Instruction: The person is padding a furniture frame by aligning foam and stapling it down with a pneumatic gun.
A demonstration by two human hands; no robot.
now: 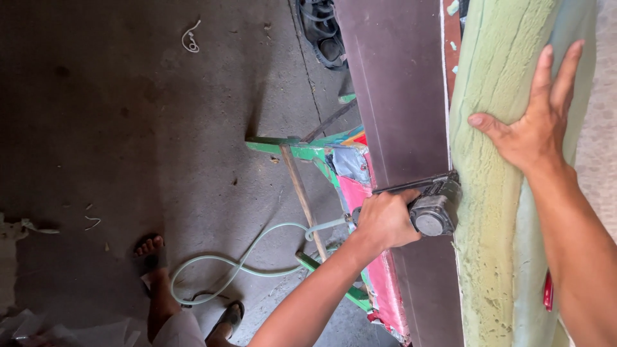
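We press a staple gun against the panel's edge.
Our left hand (384, 222) holds the pneumatic stapler (437, 205) in a tight grip on the dark panel (398, 96); our right hand (536, 122) lies spread flat on the green foam (491, 257).

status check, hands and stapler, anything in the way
Left hand gripping air stapler, nose at foam edge. Right hand flat on green foam. Nothing blocking; hose trails on floor.

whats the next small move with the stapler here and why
Probably slide the stapler a little along the board edge for another shot. The left hand holds its nose against the seam where the green foam meets the board, and the right hand presses the foam flat farther along.
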